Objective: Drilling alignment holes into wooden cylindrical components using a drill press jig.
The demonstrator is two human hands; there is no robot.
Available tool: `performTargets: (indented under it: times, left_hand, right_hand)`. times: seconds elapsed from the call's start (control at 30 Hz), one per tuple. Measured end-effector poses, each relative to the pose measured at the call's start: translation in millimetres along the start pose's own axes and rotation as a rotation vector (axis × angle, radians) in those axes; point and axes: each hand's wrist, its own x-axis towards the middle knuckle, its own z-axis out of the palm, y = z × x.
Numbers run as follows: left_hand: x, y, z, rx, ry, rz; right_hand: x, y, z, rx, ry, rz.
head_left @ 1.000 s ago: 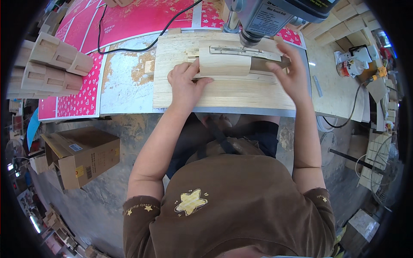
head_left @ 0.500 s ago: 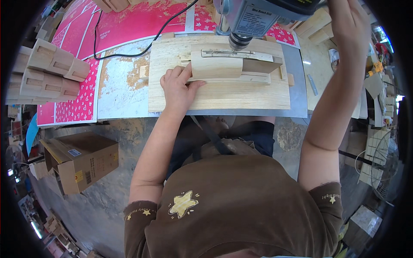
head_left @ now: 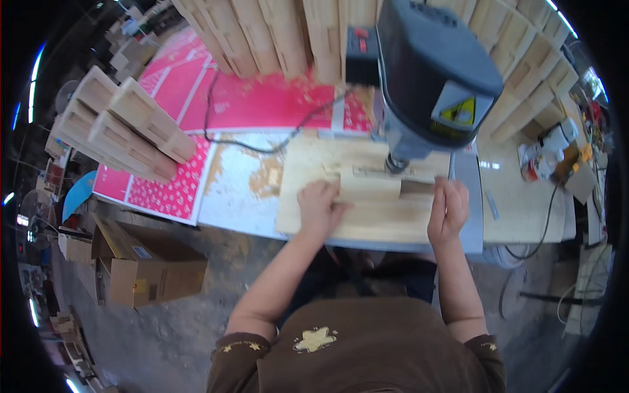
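A light wooden block (head_left: 370, 186) with a darker stepped part at its right end lies in a wooden jig on a flat board (head_left: 373, 224). My left hand (head_left: 318, 209) is closed round the block's left end, thumb on the near side. At the right end my right hand (head_left: 449, 208) has its fingers bent together against the block; blur hides the exact contact. Over the block's far side hangs the chuck (head_left: 396, 164) of a bench drill (head_left: 432, 72). A narrow slotted strip of the jig shows behind the block.
Stacked wooden pieces stand at the left (head_left: 124, 128) and along the back (head_left: 262, 33), with more at the back right (head_left: 524, 65). A black cable (head_left: 252, 149) crosses the pink sheet. An open cardboard box (head_left: 157, 278) sits on the floor at left.
My right hand has come down from beside the drill to the block's right end. My left hand stays at the left end. The view has tilted up, showing more of the drill and stacks.
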Motion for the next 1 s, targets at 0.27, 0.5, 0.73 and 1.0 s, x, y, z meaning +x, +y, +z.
performTargets:
  times: [0.27,0.5,0.73,1.0]
  left_hand:
    - [-1.3,-0.7,-1.8,-0.043,-0.058,-0.024]
    - [7.3,13.3,13.5,-0.057,-0.119,0.033]
    - [5.9,19.0,25.0,-0.044,-0.114,0.041]
    - [11.5,24.2,19.6,-0.075,-0.095,0.047]
  right_hand:
    - [39.9,-19.7,-31.8,0.053,0.079,-0.155]
    - [182.7,-10.3,-25.8,0.001,0.066,0.181]
    - [152.3,2.5,-46.3,0.116,-0.036,0.268]
    - [36.3,-36.5,-42.0,0.11,-0.048,0.202]
